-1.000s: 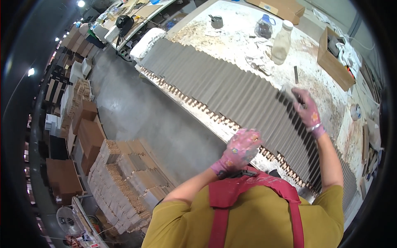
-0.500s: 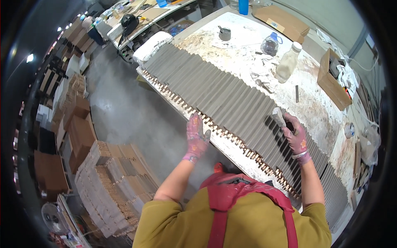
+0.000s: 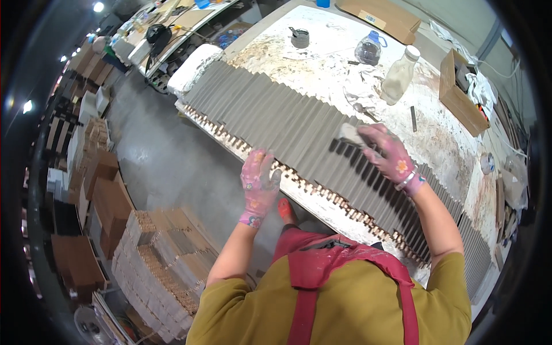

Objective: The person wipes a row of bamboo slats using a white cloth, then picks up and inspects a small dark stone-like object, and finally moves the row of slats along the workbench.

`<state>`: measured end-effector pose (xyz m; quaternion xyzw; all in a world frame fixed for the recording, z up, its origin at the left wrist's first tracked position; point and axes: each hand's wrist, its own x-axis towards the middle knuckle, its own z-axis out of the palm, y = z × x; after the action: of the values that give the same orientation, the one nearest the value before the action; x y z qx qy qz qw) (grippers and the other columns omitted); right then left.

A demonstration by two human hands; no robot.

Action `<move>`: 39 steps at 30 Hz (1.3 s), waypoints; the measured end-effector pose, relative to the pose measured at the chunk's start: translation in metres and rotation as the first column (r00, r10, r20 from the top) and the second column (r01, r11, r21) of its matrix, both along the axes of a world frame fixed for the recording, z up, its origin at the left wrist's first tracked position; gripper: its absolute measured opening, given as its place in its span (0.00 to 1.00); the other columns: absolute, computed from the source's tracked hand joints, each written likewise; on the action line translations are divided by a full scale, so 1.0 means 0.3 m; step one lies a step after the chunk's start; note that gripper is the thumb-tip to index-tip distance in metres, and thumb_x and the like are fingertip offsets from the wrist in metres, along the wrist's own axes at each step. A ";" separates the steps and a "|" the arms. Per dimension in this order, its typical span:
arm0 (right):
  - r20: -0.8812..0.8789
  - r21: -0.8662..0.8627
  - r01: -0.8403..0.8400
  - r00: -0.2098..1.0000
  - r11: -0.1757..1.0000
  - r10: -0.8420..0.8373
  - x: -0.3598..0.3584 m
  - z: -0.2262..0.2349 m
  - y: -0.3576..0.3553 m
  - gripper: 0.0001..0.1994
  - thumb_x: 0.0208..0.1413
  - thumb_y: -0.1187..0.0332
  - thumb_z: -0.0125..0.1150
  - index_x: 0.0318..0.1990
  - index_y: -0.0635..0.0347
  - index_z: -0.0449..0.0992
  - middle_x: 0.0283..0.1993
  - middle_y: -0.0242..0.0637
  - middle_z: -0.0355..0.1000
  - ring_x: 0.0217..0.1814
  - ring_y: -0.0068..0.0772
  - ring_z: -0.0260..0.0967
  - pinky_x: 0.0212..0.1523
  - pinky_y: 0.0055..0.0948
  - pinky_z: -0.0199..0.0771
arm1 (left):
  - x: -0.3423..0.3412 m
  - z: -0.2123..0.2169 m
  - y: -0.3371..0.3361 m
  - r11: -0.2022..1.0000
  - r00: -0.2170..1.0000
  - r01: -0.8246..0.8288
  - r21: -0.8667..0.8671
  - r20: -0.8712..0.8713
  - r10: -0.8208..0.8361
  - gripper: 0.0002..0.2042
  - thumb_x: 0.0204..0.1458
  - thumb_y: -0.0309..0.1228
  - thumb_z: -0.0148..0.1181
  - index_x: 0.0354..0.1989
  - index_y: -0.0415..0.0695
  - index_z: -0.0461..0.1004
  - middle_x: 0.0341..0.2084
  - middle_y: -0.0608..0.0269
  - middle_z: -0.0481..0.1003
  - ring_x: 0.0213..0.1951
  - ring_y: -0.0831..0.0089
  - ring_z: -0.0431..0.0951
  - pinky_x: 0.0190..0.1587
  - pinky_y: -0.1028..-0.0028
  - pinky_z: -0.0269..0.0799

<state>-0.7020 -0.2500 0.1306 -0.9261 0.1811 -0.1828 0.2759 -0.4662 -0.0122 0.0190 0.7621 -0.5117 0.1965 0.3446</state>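
A long row of grey-coated strips (image 3: 282, 118) lies packed side by side across the table, their pale wooden ends staggered along the near edge. My right hand (image 3: 394, 155), in a pink flowered glove, grips a pale, block-shaped pad (image 3: 349, 134) over the middle of the row. Dark shadows fall on the strips beneath it. The glove hides part of the pad, and its exact kind does not show. My left hand (image 3: 259, 184), gloved alike, is at the near edge beside the strip ends, thumb apart from the fingers, holding nothing visible.
On the stained white table (image 3: 322, 34) stand a dark pot (image 3: 299, 38), a blue-handled jug (image 3: 370, 49) and a cloudy bottle (image 3: 399, 77). A loose dark strip (image 3: 413, 119) and an open carton (image 3: 460, 95) lie farther right. Stacked bundles (image 3: 158, 270) stand on the floor at left.
My right hand has swept the pad leftward over the strips. The left hand has shifted slightly left in the picture, and the whole view has moved a little.
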 end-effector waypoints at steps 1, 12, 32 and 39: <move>-0.008 0.006 -0.034 0.999 0.999 0.034 0.069 -0.001 0.016 0.19 0.54 0.69 0.60 0.54 0.56 0.70 0.53 0.44 0.69 0.50 0.47 0.71 0.51 0.37 0.72 | 0.039 0.036 -0.032 0.996 0.998 0.043 0.084 0.051 -0.048 0.23 0.50 0.35 0.60 0.56 0.43 0.70 0.54 0.52 0.69 0.59 0.49 0.66 0.60 0.54 0.62; -0.206 -0.275 -0.339 0.935 0.900 0.289 0.621 -0.137 -0.146 0.21 0.49 0.68 0.61 0.53 0.50 0.71 0.50 0.43 0.69 0.49 0.48 0.69 0.47 0.43 0.70 | 0.239 0.004 -0.091 0.857 0.919 0.389 0.338 -0.085 -0.384 0.23 0.54 0.43 0.54 0.58 0.53 0.71 0.61 0.65 0.66 0.65 0.64 0.60 0.66 0.56 0.53; -0.021 0.083 0.224 0.975 0.971 -0.223 0.759 -0.194 -0.375 0.19 0.54 0.69 0.59 0.54 0.57 0.72 0.50 0.50 0.72 0.53 0.48 0.71 0.55 0.37 0.70 | 0.416 0.057 -0.092 0.879 0.936 0.353 0.320 -0.112 -0.334 0.22 0.51 0.38 0.56 0.56 0.51 0.71 0.60 0.65 0.66 0.65 0.59 0.59 0.65 0.52 0.53; -0.050 0.293 0.418 0.905 0.860 -0.423 0.801 -0.319 -0.579 0.21 0.56 0.63 0.61 0.55 0.62 0.71 0.50 0.48 0.74 0.52 0.42 0.72 0.55 0.34 0.68 | 0.565 0.046 -0.031 0.989 0.980 0.078 0.122 -0.193 -0.053 0.17 0.53 0.34 0.54 0.50 0.42 0.73 0.53 0.50 0.70 0.61 0.48 0.62 0.62 0.53 0.59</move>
<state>-0.4616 -0.4236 0.0349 -0.8108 0.4015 -0.2168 0.3666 -0.2967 -0.0215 0.0328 0.7807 -0.5131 0.0784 0.3479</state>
